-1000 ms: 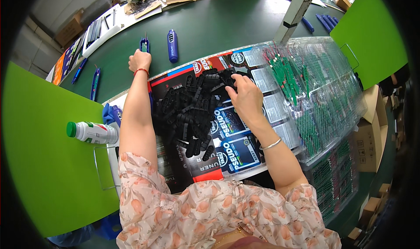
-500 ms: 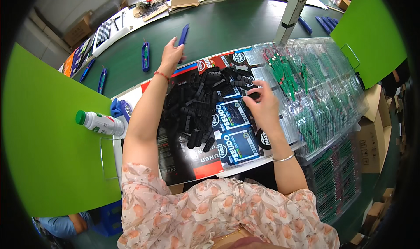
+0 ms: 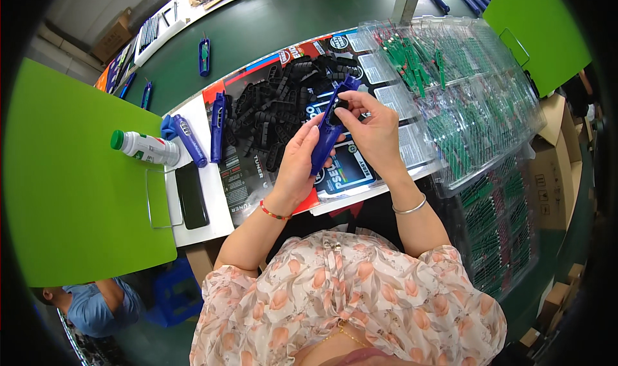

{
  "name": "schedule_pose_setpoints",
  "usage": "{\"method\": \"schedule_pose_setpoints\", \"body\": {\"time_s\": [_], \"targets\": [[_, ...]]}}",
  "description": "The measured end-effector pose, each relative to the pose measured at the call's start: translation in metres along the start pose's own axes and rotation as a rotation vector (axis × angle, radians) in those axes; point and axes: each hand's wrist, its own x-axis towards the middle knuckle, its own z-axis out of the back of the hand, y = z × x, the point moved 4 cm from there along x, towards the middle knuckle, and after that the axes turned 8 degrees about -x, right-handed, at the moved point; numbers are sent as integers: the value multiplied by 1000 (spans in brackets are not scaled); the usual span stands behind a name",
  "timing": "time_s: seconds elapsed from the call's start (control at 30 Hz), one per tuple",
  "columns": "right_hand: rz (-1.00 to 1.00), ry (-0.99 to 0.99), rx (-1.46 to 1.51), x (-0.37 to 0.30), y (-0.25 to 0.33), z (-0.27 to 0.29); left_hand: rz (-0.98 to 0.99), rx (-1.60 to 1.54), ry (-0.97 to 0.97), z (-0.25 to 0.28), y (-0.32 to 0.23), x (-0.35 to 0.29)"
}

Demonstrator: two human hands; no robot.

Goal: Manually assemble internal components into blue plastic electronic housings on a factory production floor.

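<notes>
In front of my chest, my left hand (image 3: 296,160) is wrapped round the lower part of a long blue plastic casing (image 3: 326,148), which tilts up to the right. The fingers of my right hand (image 3: 376,133) pinch a small black plastic piece (image 3: 335,114) against the casing's open side. How far the piece sits inside is hidden by the fingers. Just beyond my hands lies a heap of ribbed black plastic pieces (image 3: 270,109) on printed card sheets (image 3: 248,179). Left of the heap rests another blue casing (image 3: 218,128).
Clear trays of green circuit boards (image 3: 460,102) stand at the right. At the left are a white bottle with a green cap (image 3: 145,147), a blue tool-like object (image 3: 190,141) and a black phone (image 3: 192,195). Another blue casing (image 3: 204,57) sits on the green bench.
My left hand has come back from the far bench with the blue casing. My right hand has moved from beside the heap to meet it, and the view has shifted.
</notes>
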Motion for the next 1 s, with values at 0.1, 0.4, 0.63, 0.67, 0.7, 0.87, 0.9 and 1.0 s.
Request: {"method": "schedule_pose_setpoints", "body": {"time_s": [0.1,0.4,0.63,0.67,0.7,0.87,0.9,1.0], "targets": [[4,-6,-70,-7,-2,0,-41,-2,-5,-2,7,-5],[-23,-85,-172,-12,-7,5,-135,20,68,1,22,-12],[-35,-23,-250,-12,-1,6,-115,36,54,2,34,-11],[-13,-27,-330,-14,2,5,-108,33,35,0,34,-11],[8,-31,-410,-14,4,6,-109,14,50,1,36,-10],[-91,77,-193,5,-1,29,-78,-119,46,-8,29,-6],[-48,23,-266,20,-13,40,-91,-103,47,-7,28,-6],[-43,-122,-761,95,-69,108,-98,-88,71,-8,26,-5]]}}
